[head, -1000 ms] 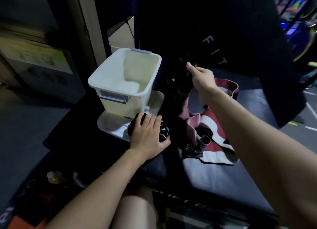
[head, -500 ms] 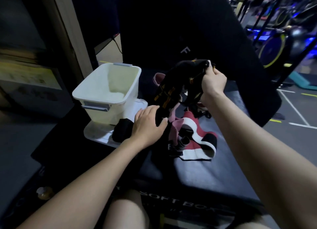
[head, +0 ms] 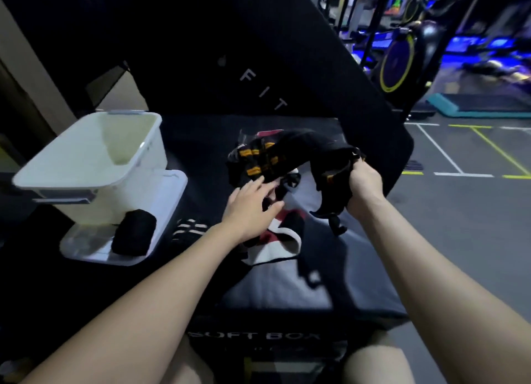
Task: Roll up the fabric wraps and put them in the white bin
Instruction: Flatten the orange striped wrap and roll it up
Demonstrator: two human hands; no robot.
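1. Wraps, four counted: one black wrap with orange bars (head: 267,159) held up over the soft box (head: 287,286); one rolled black wrap (head: 133,235) on the clear lid (head: 86,248); one black-and-white striped wrap (head: 188,230) beside that lid; one red-white-black band (head: 280,240) flat on the box.
2. White bin (head: 94,165): one, standing on the lid; its contents cannot be seen.
3. Right hand (head: 363,186): fingers clamped on the orange-barred wrap's end.
4. Left hand (head: 253,208): fingers spread, straight, tips touching the wrap's hanging part.
5. Held wrap: long, limp, arched between the hands.
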